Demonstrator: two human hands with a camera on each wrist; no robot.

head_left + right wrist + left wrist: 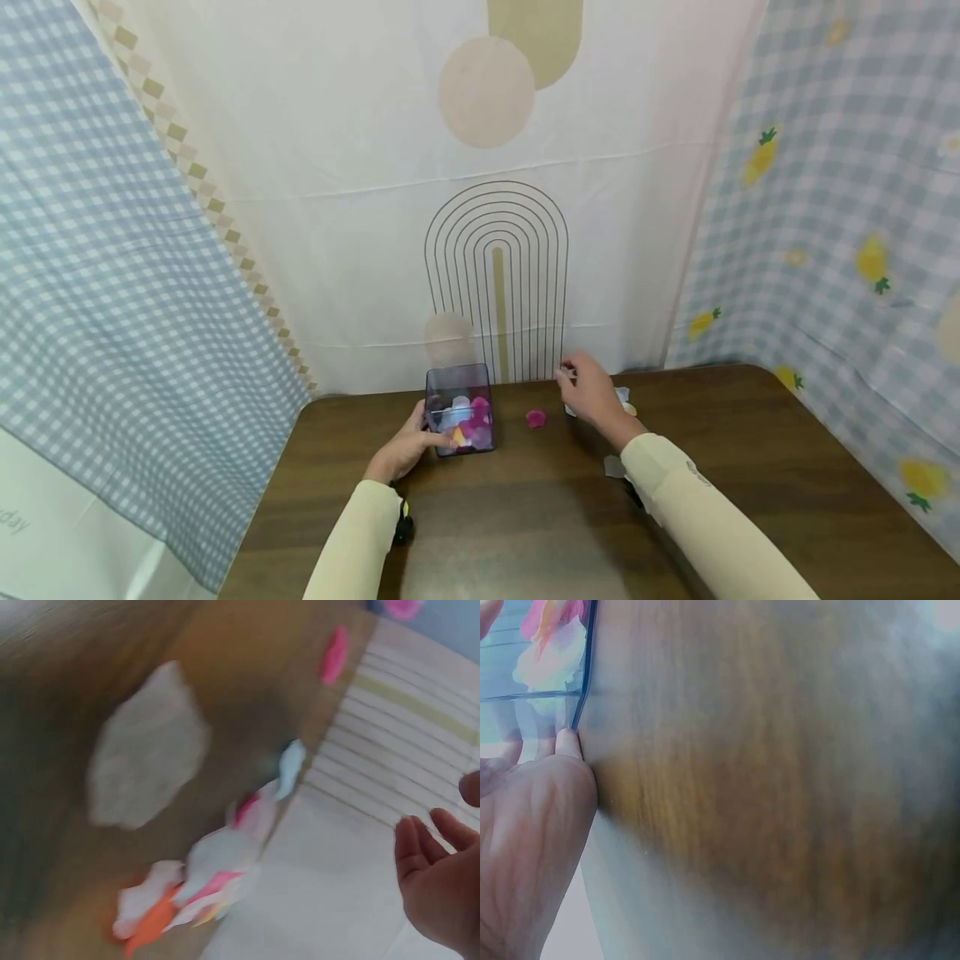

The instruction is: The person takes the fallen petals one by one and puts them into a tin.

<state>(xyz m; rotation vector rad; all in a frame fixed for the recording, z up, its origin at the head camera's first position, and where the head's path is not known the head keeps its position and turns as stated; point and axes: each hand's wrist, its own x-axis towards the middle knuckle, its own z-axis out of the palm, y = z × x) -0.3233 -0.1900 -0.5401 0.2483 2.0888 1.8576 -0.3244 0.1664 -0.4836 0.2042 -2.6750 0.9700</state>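
The left hand (406, 448) grips a clear box (456, 381); the right hand (592, 395), seemingly empty, hovers near loose petals (219, 862).

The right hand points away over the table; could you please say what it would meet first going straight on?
Probably the white hanging cloth behind the table, though its depth from the right hand is unclear.

The head view is bright, with pale sheen on the near tabletop (510, 546) and soft shadow beside the right sleeve (712, 517); the left wrist view is hazy, glaring top right; in the right wrist view, petals (221, 859) blur
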